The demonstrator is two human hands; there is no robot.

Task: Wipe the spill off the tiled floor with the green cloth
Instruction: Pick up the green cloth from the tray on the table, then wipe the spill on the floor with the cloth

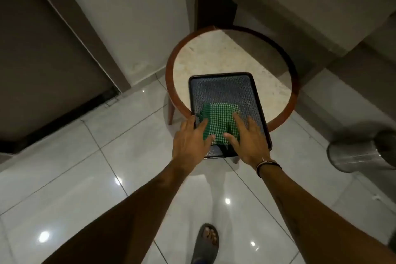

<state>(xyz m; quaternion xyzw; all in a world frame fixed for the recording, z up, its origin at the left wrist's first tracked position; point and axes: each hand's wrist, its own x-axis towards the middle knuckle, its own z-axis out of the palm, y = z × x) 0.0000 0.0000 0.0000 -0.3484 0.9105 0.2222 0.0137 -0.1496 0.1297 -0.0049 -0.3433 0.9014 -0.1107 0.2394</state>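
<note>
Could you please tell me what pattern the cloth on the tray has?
A green-and-white check, clearest in the head view: cloth.

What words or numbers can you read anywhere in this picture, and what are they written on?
There are none to read.
The green cloth has only a checked pattern, no letters.
The black tray under it shows a mesh texture, no label.
The round table, the tiled floor and the metal bin carry no visible writing.
The band on the right hand's wrist is plain.
</note>
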